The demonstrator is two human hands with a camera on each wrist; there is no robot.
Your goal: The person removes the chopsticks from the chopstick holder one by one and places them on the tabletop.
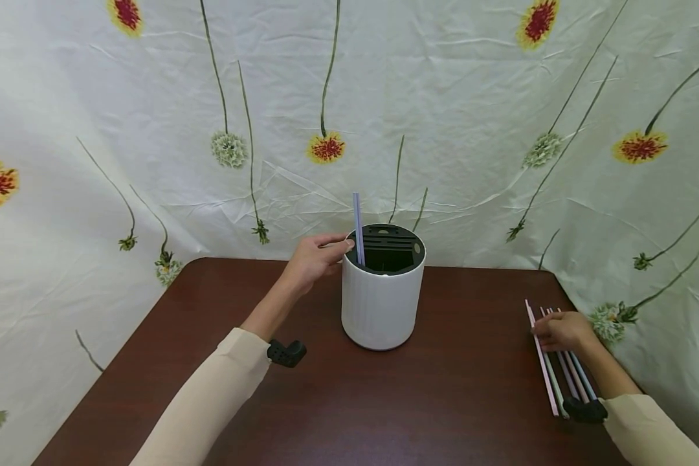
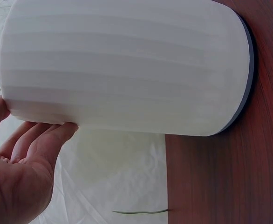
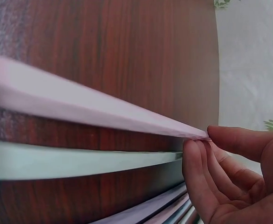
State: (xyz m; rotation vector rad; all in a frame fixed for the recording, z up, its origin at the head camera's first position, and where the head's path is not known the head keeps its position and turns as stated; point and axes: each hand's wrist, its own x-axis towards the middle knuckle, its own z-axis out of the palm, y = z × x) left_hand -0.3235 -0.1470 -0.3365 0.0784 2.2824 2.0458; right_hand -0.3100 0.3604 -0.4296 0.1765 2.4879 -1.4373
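A white ribbed round holder [image 1: 378, 310] with a black slotted top stands upright on the table. My left hand [image 1: 320, 257] grips its upper left side, thumb at the rim and fingertips against the outer wall [image 2: 127, 70]. Lilac-blue straws [image 1: 358, 220] rise from the left part of its opening. Over at the right, my right hand [image 1: 562, 330] pinches a long pale pink straw [image 3: 104, 107] near its far end, between thumb and fingers. Beside that straw runs a pale green one [image 3: 80, 161]. Several more pastel straws [image 1: 579, 378] lie side by side under the hand.
The dark red-brown table [image 1: 443, 401] has rounded far corners. Behind it and at both sides hangs a white flowered cloth [image 1: 443, 97], close to the holder's back. Black wrist devices [image 1: 287, 353] sit on both forearms.
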